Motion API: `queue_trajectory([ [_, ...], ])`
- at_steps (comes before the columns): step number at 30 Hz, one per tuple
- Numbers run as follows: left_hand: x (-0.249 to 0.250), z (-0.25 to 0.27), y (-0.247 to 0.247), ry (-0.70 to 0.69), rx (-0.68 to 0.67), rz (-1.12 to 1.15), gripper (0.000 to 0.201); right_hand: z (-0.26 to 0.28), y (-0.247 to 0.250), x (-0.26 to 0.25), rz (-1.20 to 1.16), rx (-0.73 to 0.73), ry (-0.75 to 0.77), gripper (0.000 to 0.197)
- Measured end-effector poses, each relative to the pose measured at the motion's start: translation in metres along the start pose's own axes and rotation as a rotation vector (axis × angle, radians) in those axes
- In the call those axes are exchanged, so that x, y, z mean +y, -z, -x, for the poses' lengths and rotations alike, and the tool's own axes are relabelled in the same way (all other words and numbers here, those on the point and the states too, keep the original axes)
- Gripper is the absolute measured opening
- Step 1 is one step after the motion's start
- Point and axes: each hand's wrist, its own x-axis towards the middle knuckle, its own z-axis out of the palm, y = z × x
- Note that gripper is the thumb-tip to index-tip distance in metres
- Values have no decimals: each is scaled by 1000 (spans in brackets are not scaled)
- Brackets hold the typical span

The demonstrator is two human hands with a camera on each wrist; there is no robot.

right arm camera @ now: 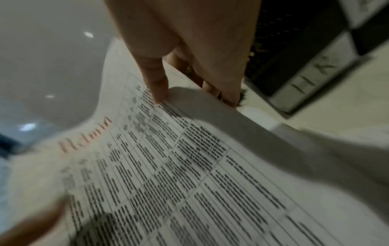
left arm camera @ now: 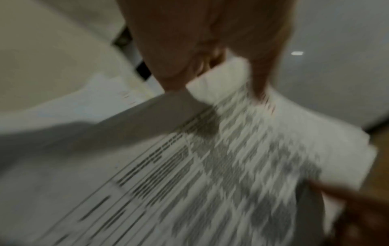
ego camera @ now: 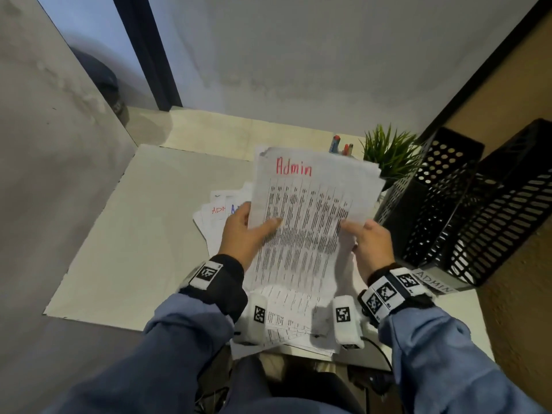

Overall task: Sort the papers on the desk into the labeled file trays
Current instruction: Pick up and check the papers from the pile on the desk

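Observation:
I hold a stack of printed papers [ego camera: 310, 204] up over the desk; the top sheet has "Admin" written in red and a table of text. My left hand [ego camera: 248, 231] grips the stack's left edge, thumb on top. My right hand [ego camera: 366, 239] pinches the right edge, thumb on the front and fingers behind. Both wrist views show the same sheets [left arm camera: 231, 166] [right arm camera: 168, 166] close up and blurred. More papers [ego camera: 218, 213] lie on the desk under the stack, some labelled in red and blue. Two black mesh file trays [ego camera: 448, 210] stand at the right; the nearer label [ego camera: 434, 283] reads "ADMIN".
A small green plant [ego camera: 388, 150] and a few markers [ego camera: 340, 146] stand behind the papers, next to the trays. A tray label reading "HR" [right arm camera: 311, 74] shows in the right wrist view. A large pale mat [ego camera: 143, 228] covers the desk's left side. A wall rises behind.

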Motion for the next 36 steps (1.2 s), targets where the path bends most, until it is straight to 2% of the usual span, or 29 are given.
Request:
queue_trajectory([
  [2,18,1,-7,-200,114,-94,22,6,-1,-21,0,29,160,15],
  [4,33,3,-13,-325,184,-102,27,17,0,-39,-45,53,295,22],
  [6,36,7,-16,-358,205,-107,29,25,0,-42,-104,105,344,27],
  [7,34,10,-17,-340,196,-134,28,29,-1,-38,-105,113,318,27],
  [10,7,18,-18,-172,119,-247,16,29,-6,-1,23,80,120,9],
  [12,-9,21,-17,-22,68,-266,5,27,-4,25,137,51,0,11],
  [13,-11,21,-17,1,30,-280,5,25,-2,30,169,54,-15,11],
  [16,8,15,-28,-83,-113,-452,25,17,16,17,146,94,26,21],
  [19,53,15,-59,-245,-232,-534,28,9,52,-13,71,170,145,26],
  [21,84,22,-88,-345,-284,-579,34,2,85,-30,52,298,229,31],
  [24,116,36,-133,-518,-350,-610,45,-7,140,-47,72,714,334,39],
  [25,122,40,-149,-566,-367,-608,48,-11,157,-48,111,827,347,41],
  [26,125,43,-164,-602,-375,-621,50,-15,170,-48,160,870,316,44],
  [28,124,47,-195,-671,-382,-652,47,-24,190,-43,250,811,158,51],
  [30,116,49,-223,-727,-399,-701,25,-30,200,-40,340,688,6,53],
  [31,111,49,-237,-734,-403,-731,15,-33,203,-39,368,648,-9,48],
  [34,98,50,-274,-697,-407,-776,35,-38,202,-40,524,576,-13,30],
  [36,90,52,-295,-649,-430,-810,45,-41,204,-35,551,553,-59,38],
])
